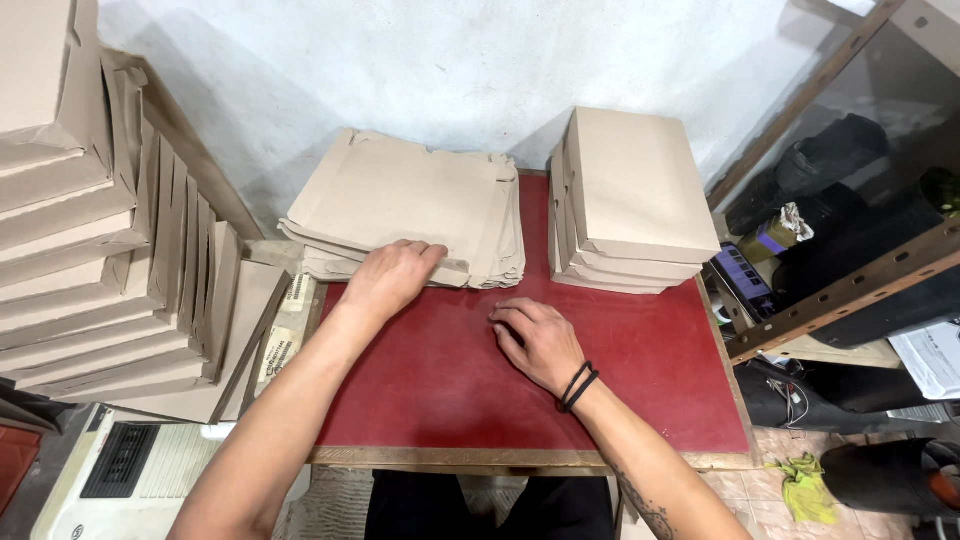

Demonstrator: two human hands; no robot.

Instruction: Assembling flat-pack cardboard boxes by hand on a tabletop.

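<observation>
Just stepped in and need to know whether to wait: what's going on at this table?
A person sits at a red-topped table. Their left hand rests on the near edge of a pile of flat cardboard blanks at the back of the table, fingers on the top sheet. Their right hand lies on the red surface, holding nothing. A stack of folded cardboard boxes sits to the right of the blanks, and more folded boxes are piled at the far left.

Matt brown cardboard blanks (pixel 405 205), smooth red tabletop (pixel 640 380) w/ wood edge.
</observation>
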